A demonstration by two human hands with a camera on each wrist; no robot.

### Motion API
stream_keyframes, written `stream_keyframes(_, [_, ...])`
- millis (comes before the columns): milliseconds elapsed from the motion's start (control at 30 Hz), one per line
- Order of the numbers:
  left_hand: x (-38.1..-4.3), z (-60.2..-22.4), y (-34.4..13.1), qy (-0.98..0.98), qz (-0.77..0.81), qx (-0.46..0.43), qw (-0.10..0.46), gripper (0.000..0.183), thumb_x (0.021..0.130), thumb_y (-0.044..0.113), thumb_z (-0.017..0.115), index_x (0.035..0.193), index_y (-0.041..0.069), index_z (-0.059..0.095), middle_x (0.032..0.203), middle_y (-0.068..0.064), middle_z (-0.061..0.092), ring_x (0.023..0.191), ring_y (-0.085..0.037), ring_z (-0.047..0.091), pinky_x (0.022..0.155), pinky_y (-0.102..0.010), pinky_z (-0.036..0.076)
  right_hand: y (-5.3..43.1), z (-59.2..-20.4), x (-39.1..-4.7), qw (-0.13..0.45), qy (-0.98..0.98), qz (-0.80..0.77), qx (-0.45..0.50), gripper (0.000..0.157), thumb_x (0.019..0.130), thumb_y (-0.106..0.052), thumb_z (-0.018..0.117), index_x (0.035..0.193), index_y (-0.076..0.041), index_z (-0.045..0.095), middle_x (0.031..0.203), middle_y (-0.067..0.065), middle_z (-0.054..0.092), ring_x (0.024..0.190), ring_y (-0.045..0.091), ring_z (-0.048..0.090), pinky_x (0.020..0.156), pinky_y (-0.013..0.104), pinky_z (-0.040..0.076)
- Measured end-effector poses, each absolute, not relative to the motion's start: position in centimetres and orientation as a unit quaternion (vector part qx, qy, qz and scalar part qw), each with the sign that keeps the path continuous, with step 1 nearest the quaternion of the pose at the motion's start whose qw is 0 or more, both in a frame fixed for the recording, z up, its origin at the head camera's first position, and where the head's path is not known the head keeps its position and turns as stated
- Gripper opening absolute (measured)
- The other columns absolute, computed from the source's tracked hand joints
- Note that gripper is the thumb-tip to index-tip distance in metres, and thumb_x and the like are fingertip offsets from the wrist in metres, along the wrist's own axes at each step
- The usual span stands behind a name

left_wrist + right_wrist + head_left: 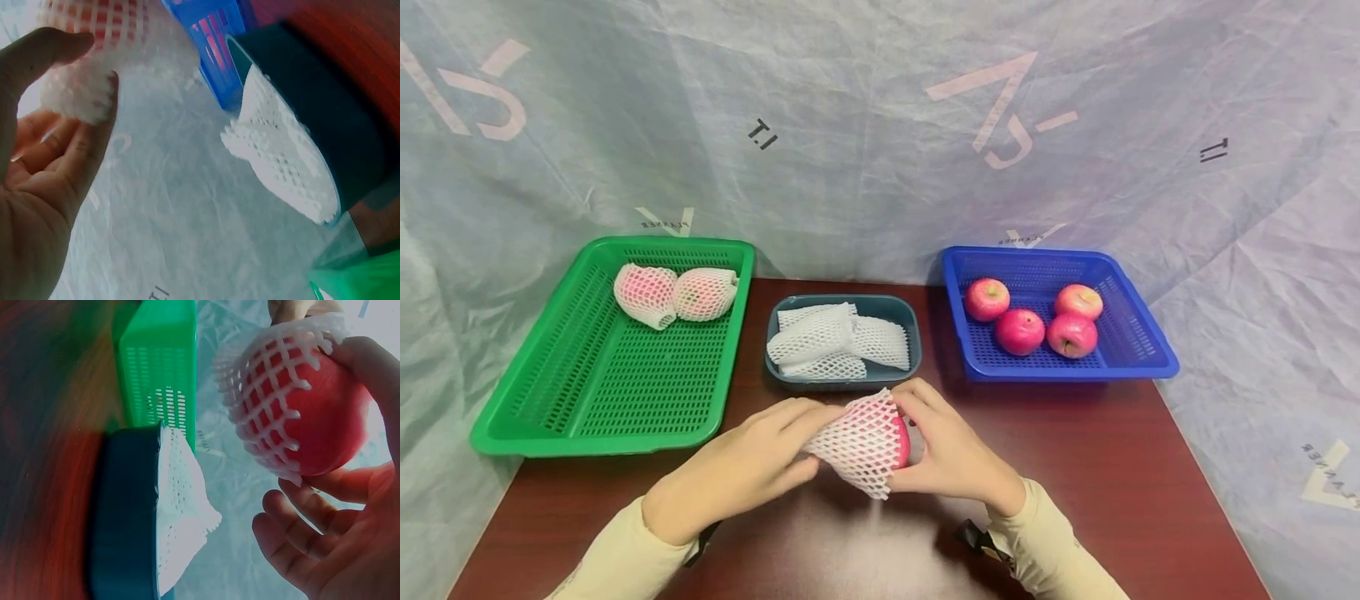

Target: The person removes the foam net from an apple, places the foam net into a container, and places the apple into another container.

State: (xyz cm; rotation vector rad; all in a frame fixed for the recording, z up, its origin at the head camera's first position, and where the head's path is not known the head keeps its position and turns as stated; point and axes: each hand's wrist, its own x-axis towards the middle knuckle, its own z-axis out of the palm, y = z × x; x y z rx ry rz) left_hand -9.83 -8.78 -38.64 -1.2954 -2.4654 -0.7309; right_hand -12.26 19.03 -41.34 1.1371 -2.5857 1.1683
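A red apple (334, 419) sits partly inside a white foam net sleeve (861, 446), held above the table between both hands. My left hand (748, 458) pinches the narrow end of the sleeve between thumb and fingers, as the left wrist view shows. On the other side, my right hand (951, 450) grips the apple at the sleeve's wide mouth, thumb and fingers on opposite sides. The apple's right part is bare in the right wrist view; the net covers the rest. Just behind the hands, a dark teal bin (842, 385) holds several flat foam net sleeves (812, 337).
At the left stands a green basket (602, 450) with two net-wrapped apples (645, 293) in its far end. A blue basket (1067, 371) with several bare apples (1019, 332) is at the right. Grey printed cloth (850, 167) hangs behind the brown table (1120, 483).
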Motion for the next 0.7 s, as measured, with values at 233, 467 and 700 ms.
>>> stream_keyframes(233, [-10.0,-38.6,-9.8,-0.841,-0.254,-0.448,0.165,0.025,0.084,0.008,0.071,0.108,0.011,0.065,0.100,0.006,0.063,0.090,-0.011,0.061,0.077,-0.029,0.054,19.9,-41.6,-12.2,0.036,-0.842,0.395,0.366,0.071,0.062,-0.030,0.089,0.126,-0.016,0.061,0.119,-0.005,0.053,0.108,0.010,0.053,0.088,0.034,0.050])
stream_keyframes(467, [-11.1,-37.5,-11.1,-0.852,-0.221,-0.437,0.185,0.021,0.082,0.009,0.069,0.102,0.005,0.065,0.093,0.001,0.061,0.081,-0.012,0.057,0.069,-0.030,0.054,21.6,-41.3,-12.1,0.049,-0.855,0.387,0.342,0.067,0.069,-0.048,0.089,0.124,-0.020,0.061,0.114,-0.010,0.056,0.104,0.008,0.055,0.083,0.034,0.053])
stream_keyframes(700, [-16.0,-33.8,-11.6,-0.879,-0.189,-0.411,0.152,0.023,0.085,0.003,0.072,0.106,0.000,0.065,0.092,-0.006,0.062,0.077,-0.017,0.058,0.067,-0.033,0.055,22.9,-41.8,-11.7,0.039,-0.871,0.368,0.322,0.066,0.068,-0.052,0.088,0.120,-0.022,0.060,0.109,-0.014,0.054,0.098,0.004,0.056,0.079,0.031,0.053])
